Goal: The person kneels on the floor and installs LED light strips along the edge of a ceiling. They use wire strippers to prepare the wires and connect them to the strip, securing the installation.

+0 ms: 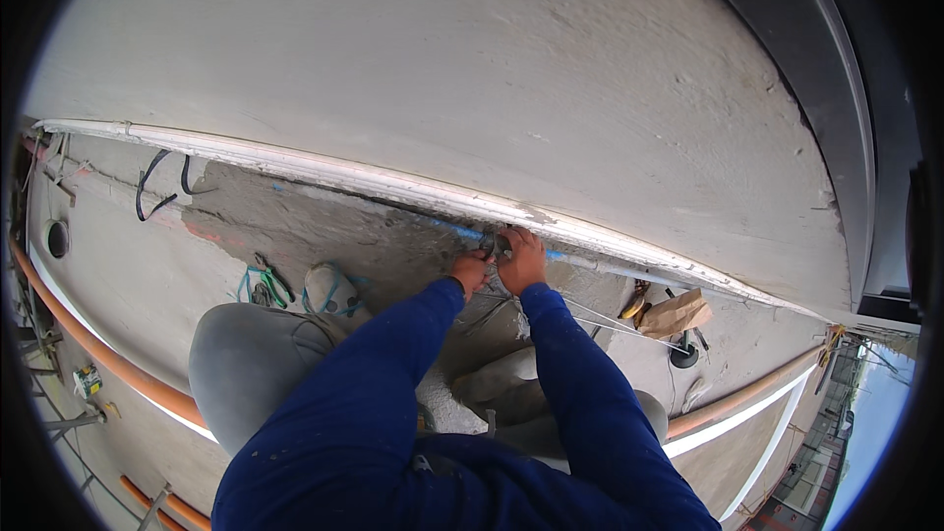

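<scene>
Blue plastic pipe (462,230), thin and partly buried in rough grey mortar, runs along the foot of the pale plastered wall (472,69), where the wall meets the concrete ledge (147,265) the person crouches on. At the middle of that run sits a small dark fitting (492,245), and both hands meet on it. The left hand (471,269) has its fingers curled close around the fitting from the near side; the right hand (522,259) is closed over the pipe just beside it, pressing toward the wall. Whether either hand also holds a small tool I cannot tell.

By the look of it, the step in hand is seating or tightening this joint. The next move seems to call for a steady grip on one side and a turn or push on the other, keeping the pipe tight to the wall's base.

Further out, a white strip (295,165) caps the seam above the pipe. Toward the ledge's right end lie a brown paper bag (677,315) and a round black cap (684,355). Loose black cable (157,182) hangs near the left end, and an orange conduit (98,349) follows the ledge's outer edge.
</scene>
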`<control>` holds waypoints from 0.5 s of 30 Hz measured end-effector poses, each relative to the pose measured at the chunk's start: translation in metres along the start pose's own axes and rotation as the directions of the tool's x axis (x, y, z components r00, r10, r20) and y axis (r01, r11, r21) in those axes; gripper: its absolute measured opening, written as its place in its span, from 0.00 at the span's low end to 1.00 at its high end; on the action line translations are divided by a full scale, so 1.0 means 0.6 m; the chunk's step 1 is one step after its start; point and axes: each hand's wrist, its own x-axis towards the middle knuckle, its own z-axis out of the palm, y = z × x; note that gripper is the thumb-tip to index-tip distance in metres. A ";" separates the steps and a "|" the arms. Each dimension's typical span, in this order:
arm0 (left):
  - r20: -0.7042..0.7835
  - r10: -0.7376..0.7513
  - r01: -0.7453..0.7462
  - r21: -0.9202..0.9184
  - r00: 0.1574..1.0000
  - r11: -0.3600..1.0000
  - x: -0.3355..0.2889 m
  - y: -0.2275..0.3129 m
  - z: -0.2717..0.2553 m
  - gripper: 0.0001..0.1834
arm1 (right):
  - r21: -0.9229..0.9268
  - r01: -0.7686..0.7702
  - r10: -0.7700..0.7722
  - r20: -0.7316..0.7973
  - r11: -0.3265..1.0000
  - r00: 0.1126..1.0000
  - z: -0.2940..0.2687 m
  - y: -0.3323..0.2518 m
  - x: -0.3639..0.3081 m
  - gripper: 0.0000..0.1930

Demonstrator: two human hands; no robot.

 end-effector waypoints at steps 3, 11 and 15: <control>0.060 0.274 -0.271 0.444 0.960 0.854 -0.001 -0.010 -0.020 0.20 | 0.013 -0.111 0.111 -0.215 0.994 0.970 0.005 -0.042 -0.033 0.24; 0.241 0.167 -0.262 0.958 0.956 0.119 -0.127 0.057 -0.034 0.28 | 0.161 -0.111 0.122 -0.064 0.981 0.990 0.030 -0.050 -0.083 0.23; 0.292 0.097 -0.285 0.955 0.951 -0.078 -0.173 0.120 -0.052 0.28 | 0.243 -0.112 0.037 0.296 0.963 0.954 0.032 -0.056 -0.087 0.33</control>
